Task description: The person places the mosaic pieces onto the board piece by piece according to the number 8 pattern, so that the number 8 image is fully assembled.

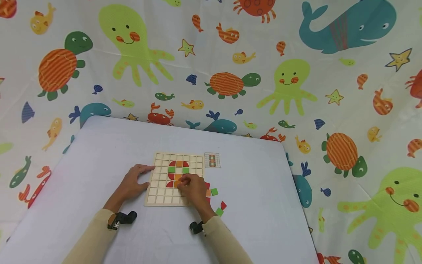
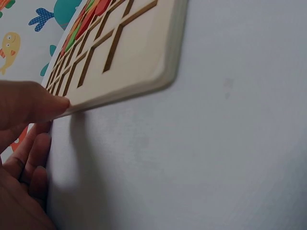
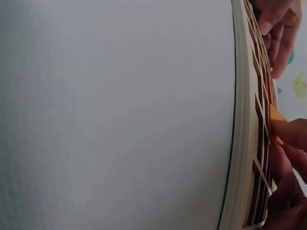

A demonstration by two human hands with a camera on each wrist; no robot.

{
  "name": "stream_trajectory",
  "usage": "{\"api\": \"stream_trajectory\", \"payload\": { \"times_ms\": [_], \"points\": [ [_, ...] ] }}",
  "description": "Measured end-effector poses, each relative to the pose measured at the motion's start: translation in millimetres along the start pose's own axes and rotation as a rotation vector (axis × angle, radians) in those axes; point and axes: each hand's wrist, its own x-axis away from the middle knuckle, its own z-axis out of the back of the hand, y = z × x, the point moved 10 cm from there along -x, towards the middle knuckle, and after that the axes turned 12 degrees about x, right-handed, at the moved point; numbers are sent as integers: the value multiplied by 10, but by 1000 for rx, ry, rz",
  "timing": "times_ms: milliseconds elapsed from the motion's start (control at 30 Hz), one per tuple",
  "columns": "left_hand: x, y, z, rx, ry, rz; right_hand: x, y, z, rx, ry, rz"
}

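A wooden grid board [image 1: 158, 200] lies on the white table, with red, green and orange tiles set in its middle cells. My left hand [image 1: 132, 181] rests at the board's left edge, thumb and forefinger spread apart; in the left wrist view its thumb [image 2: 45, 105] touches the board's side. Over the centre of the board, my right hand [image 1: 195, 189] pinches an orange square tile [image 3: 276, 114] between thumb and fingertips, right at the grid. This hand hides the cells beneath it.
A small pattern card [image 1: 212, 160] lies by the board's upper right corner. Loose tiles lie right of the board, among them a green square [image 1: 214, 191] and a red quarter-round [image 1: 223, 205]. A curtain [image 1: 204, 44] printed with sea animals hangs behind the table.
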Motion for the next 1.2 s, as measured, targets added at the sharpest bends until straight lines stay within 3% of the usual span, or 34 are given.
{"api": "stream_trajectory", "payload": {
  "times_ms": [233,433,600,800,1033,1200],
  "points": [
    [-15,-24,2,-9,-11,1,26,-78,13,61,66,23],
    [-25,-22,13,-7,-10,-2,17,-107,1,109,34,13],
    [-27,5,27,-1,-13,2,22,-72,87,15,22,36],
    [-28,14,44,1,-9,-10,16,155,340,-93,69,27],
    [-21,-26,11,15,-10,0,52,582,576,-18,123,-60],
    [-8,-54,-3,8,-7,7,88,833,632,77,114,-142]
  ]
}}
